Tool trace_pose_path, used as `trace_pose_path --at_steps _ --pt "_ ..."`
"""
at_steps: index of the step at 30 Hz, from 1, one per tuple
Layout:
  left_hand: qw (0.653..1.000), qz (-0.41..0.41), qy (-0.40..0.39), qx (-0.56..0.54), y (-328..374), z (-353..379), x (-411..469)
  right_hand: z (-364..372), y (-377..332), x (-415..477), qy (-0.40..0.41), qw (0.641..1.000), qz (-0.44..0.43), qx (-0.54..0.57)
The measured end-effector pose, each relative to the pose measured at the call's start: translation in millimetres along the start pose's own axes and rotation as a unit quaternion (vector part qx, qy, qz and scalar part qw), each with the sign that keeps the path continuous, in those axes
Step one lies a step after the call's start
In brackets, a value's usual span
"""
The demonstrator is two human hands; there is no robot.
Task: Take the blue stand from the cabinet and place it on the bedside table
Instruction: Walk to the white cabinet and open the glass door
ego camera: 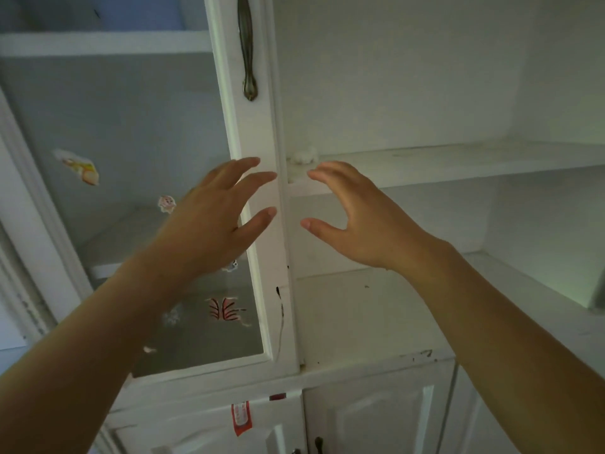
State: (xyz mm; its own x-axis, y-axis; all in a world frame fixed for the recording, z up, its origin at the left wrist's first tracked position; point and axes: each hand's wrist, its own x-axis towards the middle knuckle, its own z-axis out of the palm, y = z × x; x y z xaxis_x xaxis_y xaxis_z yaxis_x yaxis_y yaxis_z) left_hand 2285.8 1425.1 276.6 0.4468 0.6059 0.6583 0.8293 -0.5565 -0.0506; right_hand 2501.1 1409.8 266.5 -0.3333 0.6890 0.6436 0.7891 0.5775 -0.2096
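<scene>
I face a white cabinet (425, 165) with bare open shelves on the right. On its left side hangs a glass door (131, 132) with stickers and a dark metal handle (247, 50). My left hand (209, 221) is raised in front of the door's right frame, fingers spread, empty. My right hand (357, 217) is raised before the open shelves, fingers apart, holding nothing. The two hands face each other a short gap apart. No blue stand shows on the open shelves. A bluish shape (140, 11) lies behind the glass on the top shelf; I cannot tell what it is.
Below the shelves are white lower doors (376, 417) with small dark handles (318, 445). A red-and-white tag (240, 417) hangs on the lower left door. A white knob-like lump (304, 157) sits at the left end of the middle shelf.
</scene>
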Motion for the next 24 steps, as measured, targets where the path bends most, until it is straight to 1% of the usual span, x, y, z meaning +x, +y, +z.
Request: trace_pose_path --at_steps 10,15,24 --pt "0.999 0.010 0.045 0.016 -21.4 -25.1 37.2 -6.7 -6.2 43.3 0.055 0.998 -0.023 -0.012" --pt "0.997 0.021 0.065 0.028 -28.7 -40.0 54.5 -10.7 -6.4 62.8 0.079 0.996 -0.036 0.001" --pt "0.995 -0.008 0.084 0.048 -22.6 -50.4 80.2 -14.2 18.8 93.9 0.082 0.991 -0.085 0.058"
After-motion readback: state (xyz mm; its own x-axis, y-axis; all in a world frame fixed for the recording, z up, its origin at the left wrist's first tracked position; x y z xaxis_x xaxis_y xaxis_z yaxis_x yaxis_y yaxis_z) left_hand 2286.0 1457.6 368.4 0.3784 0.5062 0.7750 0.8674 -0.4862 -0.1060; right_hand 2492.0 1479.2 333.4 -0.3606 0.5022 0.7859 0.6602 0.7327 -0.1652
